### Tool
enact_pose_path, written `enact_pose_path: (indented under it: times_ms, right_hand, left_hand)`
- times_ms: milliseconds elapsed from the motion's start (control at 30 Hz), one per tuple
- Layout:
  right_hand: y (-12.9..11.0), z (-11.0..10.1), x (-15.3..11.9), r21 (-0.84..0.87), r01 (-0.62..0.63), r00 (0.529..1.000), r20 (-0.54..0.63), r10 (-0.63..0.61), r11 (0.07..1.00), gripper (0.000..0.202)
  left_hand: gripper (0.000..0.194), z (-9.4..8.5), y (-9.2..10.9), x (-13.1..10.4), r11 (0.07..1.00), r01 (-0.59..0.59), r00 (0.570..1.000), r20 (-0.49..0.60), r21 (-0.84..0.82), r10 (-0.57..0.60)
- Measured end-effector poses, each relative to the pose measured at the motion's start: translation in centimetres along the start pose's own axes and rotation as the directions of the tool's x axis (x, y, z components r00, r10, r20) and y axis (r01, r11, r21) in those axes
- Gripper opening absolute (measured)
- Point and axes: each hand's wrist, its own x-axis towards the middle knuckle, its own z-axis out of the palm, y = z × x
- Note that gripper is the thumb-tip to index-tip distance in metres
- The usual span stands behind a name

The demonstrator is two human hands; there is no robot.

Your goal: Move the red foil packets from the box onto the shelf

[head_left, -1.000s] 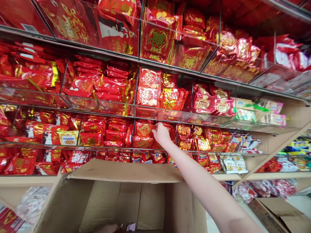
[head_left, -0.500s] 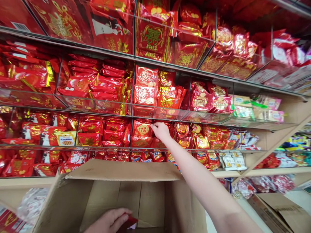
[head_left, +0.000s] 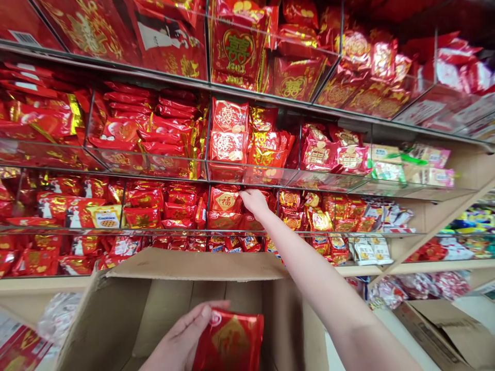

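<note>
Above the open cardboard box point(head_left: 193, 265), my left hand point(head_left: 187, 330) pinches the upper left of a shiny red packet point(head_left: 230, 340) with a gold diamond printed on its front. My right hand point(head_left: 254, 202) reaches into a compartment of the lower shelf. Its fingers are curled closed at the right edge of another red packet point(head_left: 226, 202) with the same kind of gold diamond, which stands on top of similar packets. The fingertips partly hide where they meet that packet.
Tiered shelves with clear front panels point(head_left: 154, 164) hold several kinds of red and gold packets. Dark dividers separate the compartments. White packets point(head_left: 371, 251) lie low on the right. Another cardboard box point(head_left: 444, 330) stands on the floor at the right.
My left hand has come up out of the box, bringing the red packet into clear view. My right hand stays at nearly the same spot on the shelf. The view has shifted slightly.
</note>
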Motion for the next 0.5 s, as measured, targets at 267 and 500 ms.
enact_pose_path:
  times_ms: [267, 500]
  right_hand:
    - [-1.2, -3.3, -6.1, -0.067, 0.115, 0.99, -0.069, -0.119, 0.991, 0.043]
    - [-0.3, -4.0, -20.2, 0.288, 0.235, 0.927, 0.22, -0.303, 0.928, 0.041]
  left_hand:
    - [0.045, 1.1, 1.7, 0.0, 0.953, -0.095, 0.994, -0.081, -0.286, 0.075]
    - [0.052, 0.7, 0.7, -0.4, 0.975, -0.198, 0.977, -0.103, -0.105, 0.188]
